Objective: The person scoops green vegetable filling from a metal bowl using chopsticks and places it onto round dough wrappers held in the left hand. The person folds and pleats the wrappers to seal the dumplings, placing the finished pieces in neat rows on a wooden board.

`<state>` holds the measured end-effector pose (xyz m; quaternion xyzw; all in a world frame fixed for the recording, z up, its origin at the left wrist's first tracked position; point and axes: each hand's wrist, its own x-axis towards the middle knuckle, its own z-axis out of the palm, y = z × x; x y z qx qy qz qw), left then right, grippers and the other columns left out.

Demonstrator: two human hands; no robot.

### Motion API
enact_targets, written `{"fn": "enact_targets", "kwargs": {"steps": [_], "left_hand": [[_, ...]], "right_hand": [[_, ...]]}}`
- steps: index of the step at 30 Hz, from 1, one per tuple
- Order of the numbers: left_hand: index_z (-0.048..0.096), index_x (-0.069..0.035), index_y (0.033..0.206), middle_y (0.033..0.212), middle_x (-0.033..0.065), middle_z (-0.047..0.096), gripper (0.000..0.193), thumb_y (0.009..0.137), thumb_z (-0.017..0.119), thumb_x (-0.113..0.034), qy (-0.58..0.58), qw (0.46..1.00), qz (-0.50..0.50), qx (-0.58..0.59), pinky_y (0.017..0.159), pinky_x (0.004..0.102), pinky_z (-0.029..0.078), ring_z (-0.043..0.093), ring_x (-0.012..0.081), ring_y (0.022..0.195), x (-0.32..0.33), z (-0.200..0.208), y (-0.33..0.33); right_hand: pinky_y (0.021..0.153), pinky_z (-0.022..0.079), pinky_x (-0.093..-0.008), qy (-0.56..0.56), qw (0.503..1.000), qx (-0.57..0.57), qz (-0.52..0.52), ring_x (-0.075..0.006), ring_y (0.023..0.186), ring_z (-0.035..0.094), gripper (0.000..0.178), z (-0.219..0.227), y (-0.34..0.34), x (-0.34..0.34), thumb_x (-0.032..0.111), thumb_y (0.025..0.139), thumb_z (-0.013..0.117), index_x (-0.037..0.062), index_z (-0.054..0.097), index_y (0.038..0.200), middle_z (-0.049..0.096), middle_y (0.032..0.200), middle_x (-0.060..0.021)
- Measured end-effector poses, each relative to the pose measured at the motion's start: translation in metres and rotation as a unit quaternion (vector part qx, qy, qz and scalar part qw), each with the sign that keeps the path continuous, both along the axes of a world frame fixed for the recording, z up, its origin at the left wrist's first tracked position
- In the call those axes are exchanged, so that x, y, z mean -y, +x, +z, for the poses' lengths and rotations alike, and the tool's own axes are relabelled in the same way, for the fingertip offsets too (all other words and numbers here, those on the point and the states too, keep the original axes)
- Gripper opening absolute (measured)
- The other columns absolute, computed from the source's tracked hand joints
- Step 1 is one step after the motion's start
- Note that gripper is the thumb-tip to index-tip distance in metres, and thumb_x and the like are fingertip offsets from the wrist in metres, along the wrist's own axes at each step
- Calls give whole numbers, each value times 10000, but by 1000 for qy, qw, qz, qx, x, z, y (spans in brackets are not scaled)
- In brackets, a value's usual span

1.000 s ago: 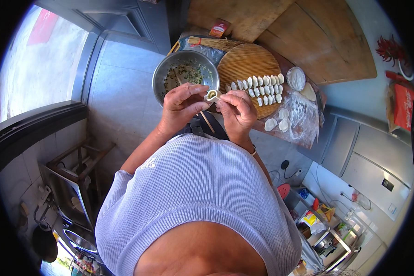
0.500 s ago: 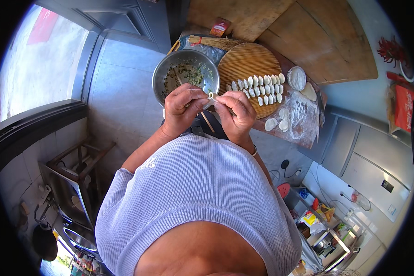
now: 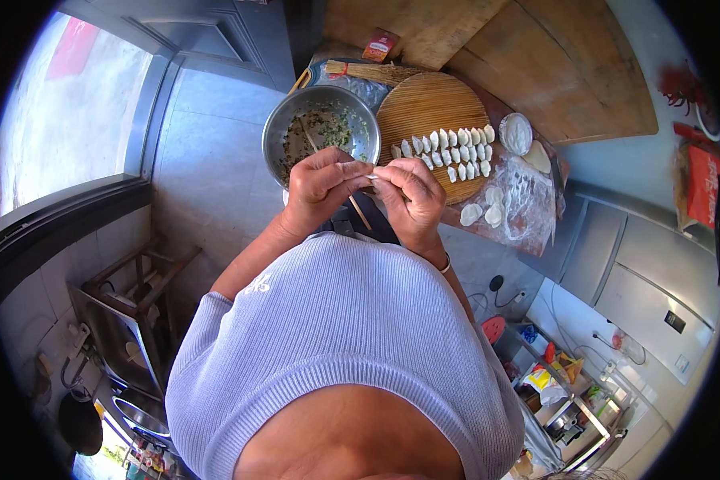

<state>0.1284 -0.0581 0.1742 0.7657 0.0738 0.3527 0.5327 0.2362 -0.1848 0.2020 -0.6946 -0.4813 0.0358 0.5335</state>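
Between my two hands, over the near edge of a steel mixing bowl (image 3: 269, 132), is a small white dumpling (image 3: 372, 177), mostly hidden by fingers. My left hand (image 3: 320, 190) pinches one end and my right hand (image 3: 413, 200) the other, thumbs and forefingers close together. Wooden chopsticks (image 3: 361, 214) pass through my left hand, one end over the bowl and the other toward my body. Chopped green filling (image 3: 336, 128) lies in the bowl. To the right, a round wooden board (image 3: 424, 96) carries rows of finished dumplings (image 3: 456, 139).
Round dough wrappers (image 3: 472, 214) lie on the table right of my right hand, beside a floury plastic sheet (image 3: 530, 200). A bowl of white flour (image 3: 516, 134) stands beyond them. A straw brush (image 3: 376, 74) lies behind the board, near a red packet (image 3: 380, 46).
My fingertips have drawn closer together along the dumpling. Its open fold, visible earlier, is now covered and looks flatter. The bowl and board keep their places.
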Motion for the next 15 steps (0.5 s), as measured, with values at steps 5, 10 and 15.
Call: {"fn": "enact_targets", "kwargs": {"steps": [5, 10, 15], "left_hand": [[670, -2, 881, 744, 86, 614, 176, 714, 726, -2, 57, 998, 28, 23, 555, 290, 489, 614, 209, 635, 5, 0, 3], [655, 9, 895, 730, 94, 600, 185, 719, 710, 19, 19, 999, 18, -29, 551, 298, 485, 605, 225, 625, 4, -17, 10], [625, 19, 1077, 733, 84, 602, 348, 741, 715, 17, -74, 991, -27, -105, 616, 272, 508, 626, 182, 693, -1, -21, 9]], "right_hand": [[601, 500, -272, -4, 1000, 8, 0, -199, 718, 615, 155, -1, 0, 2, -5, 745, 723, 16, 651, 880, 609, 804, -80], [598, 500, -273, -40, 998, -42, -21, -195, 702, 622, 154, -32, 4, 5, -4, 763, 705, 10, 653, 907, 611, 793, -82], [602, 521, -243, -50, 983, -173, -39, -122, 690, 630, 311, -36, 8, 5, -47, 771, 674, 11, 642, 1075, 625, 812, -66]]}}
